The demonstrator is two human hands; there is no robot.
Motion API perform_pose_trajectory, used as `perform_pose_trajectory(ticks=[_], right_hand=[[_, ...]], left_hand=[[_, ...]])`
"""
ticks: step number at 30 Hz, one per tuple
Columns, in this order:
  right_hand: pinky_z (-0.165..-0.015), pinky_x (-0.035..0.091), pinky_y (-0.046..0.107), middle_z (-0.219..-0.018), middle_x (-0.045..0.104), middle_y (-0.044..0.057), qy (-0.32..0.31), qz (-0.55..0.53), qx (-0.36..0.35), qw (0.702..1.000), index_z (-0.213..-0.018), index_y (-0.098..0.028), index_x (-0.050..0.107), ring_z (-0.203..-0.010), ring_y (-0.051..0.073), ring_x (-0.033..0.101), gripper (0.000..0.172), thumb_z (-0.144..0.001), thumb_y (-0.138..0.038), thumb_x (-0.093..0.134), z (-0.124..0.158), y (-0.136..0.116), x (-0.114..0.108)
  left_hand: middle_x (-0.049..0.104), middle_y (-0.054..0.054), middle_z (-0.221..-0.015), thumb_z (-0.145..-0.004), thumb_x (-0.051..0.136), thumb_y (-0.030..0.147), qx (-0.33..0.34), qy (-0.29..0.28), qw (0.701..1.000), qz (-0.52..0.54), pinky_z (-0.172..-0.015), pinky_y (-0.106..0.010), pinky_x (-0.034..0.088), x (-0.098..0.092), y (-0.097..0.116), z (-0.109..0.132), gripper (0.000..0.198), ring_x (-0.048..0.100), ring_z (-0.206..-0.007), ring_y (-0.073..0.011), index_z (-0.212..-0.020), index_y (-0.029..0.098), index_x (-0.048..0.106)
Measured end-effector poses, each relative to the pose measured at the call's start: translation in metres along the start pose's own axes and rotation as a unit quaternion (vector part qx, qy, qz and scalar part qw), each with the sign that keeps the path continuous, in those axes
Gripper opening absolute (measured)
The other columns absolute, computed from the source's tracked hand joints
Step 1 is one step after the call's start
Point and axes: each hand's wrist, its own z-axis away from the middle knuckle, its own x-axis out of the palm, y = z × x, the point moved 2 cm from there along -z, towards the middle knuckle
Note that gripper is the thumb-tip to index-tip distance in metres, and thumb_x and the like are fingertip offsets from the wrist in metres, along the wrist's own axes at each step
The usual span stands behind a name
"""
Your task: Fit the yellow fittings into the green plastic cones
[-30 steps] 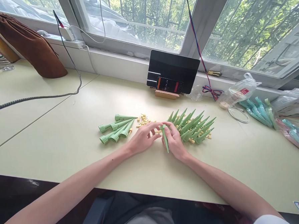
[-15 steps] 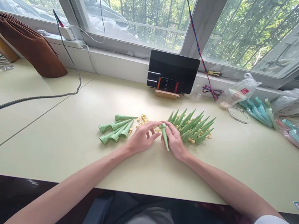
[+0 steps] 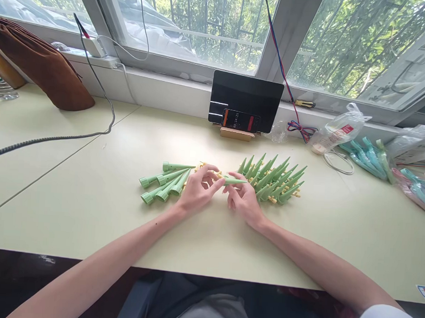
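Observation:
A green cone-shaped watering spike lies nearly level between my hands, its point toward the right. My left hand pinches its wide capped end between thumb and fingers, with a small yellow fitting showing there. Around the pointed half curl the fingers of my right hand, partly hidden behind it. Several loose green spikes lie fanned out left of my left hand. Small yellow valve fittings sit just beyond that hand, partly covered. To the right is a dense group of green spikes with yellow fittings.
A black tablet leans by the window, with a phone on a cardboard stand before it. A brown bag and dark coiled cable are at left. Plastic bags and wrapped coloured items lie at right.
The spike has turned from pointing down toward me to lying nearly level, point to the right. My left fingers have closed on its capped end; my right hand's grip has loosened and shifted.

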Motion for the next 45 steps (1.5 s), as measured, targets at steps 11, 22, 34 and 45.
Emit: perform_pose_trajectory(ticks=[11, 22, 34, 45], right_hand=[[-0.043, 0.04, 0.024, -0.073, 0.057, -0.001, -0.013, 0.069, -0.022, 0.997, -0.086, -0.022, 0.054, -0.047, 0.01, 0.053, 0.028, -0.094, -0.049, 0.056, 0.001, -0.004, 0.001], [-0.044, 0.039, 0.026, -0.058, 0.047, -0.006, 0.017, 0.05, 0.005, 0.999, -0.09, -0.024, 0.047, -0.044, 0.013, 0.049, 0.03, -0.096, -0.053, 0.049, 0.002, -0.004, 0.001], [-0.043, 0.043, 0.023, -0.07, 0.051, -0.002, 0.006, 0.084, -0.021, 0.996, -0.084, -0.024, 0.041, -0.062, 0.015, 0.061, 0.032, -0.093, -0.05, 0.056, 0.002, -0.009, 0.002], [-0.046, 0.051, 0.023, -0.081, 0.061, 0.003, 0.017, 0.094, -0.05, 0.994, -0.096, -0.022, 0.055, -0.075, 0.019, 0.068, 0.024, -0.094, -0.046, 0.055, 0.005, -0.007, 0.002]], left_hand=[[0.059, 0.003, -0.064, -0.084, 0.067, 0.046, -0.021, -0.015, 0.999, 0.027, -0.054, -0.022, 0.044, 0.001, -0.004, -0.002, 0.03, 0.057, -0.057, -0.0118, -0.092, 0.019, 0.055], [0.054, 0.002, -0.071, -0.085, 0.067, 0.042, 0.006, -0.092, 0.995, 0.034, -0.058, -0.022, 0.049, 0.003, -0.007, 0.0, 0.029, 0.054, -0.066, -0.0118, -0.102, 0.019, 0.062], [0.057, 0.003, -0.063, -0.09, 0.057, 0.054, -0.076, -0.061, 0.981, 0.17, -0.039, -0.02, 0.037, 0.002, -0.001, -0.004, 0.038, 0.051, -0.044, -0.0082, -0.079, 0.019, 0.046], [0.045, 0.003, -0.05, -0.091, 0.053, 0.058, -0.091, -0.078, 0.987, 0.111, -0.04, -0.02, 0.029, 0.002, -0.001, -0.004, 0.051, 0.039, -0.043, -0.0069, -0.06, 0.017, 0.046]])
